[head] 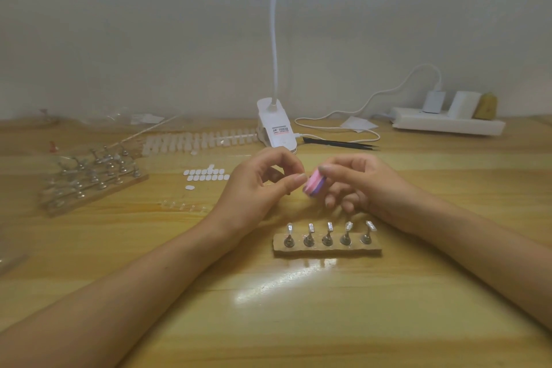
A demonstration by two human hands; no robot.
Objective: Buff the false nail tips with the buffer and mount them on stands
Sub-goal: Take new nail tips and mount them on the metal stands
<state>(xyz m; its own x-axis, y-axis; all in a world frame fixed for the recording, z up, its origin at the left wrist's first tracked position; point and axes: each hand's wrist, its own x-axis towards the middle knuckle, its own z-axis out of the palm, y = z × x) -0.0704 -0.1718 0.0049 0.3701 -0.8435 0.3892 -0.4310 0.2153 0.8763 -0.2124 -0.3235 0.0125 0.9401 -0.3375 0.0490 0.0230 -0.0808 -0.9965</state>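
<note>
Right hand (355,185) held the pink-purple buffer (313,185) in a closed grip; left hand (260,185) pinched shut just left of it, nail tip too small to confirm. Stand base (327,251) with five bare stands sat directly below on the worktop (298,323), long axis left-right, right hand nearer. Lamp clip (276,128) label unreadable.

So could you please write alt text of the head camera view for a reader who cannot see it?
Over a wooden table, the right hand presses a pink buffer against something pinched in the left hand, too small to see. In front, five metal stands line a base.
</note>
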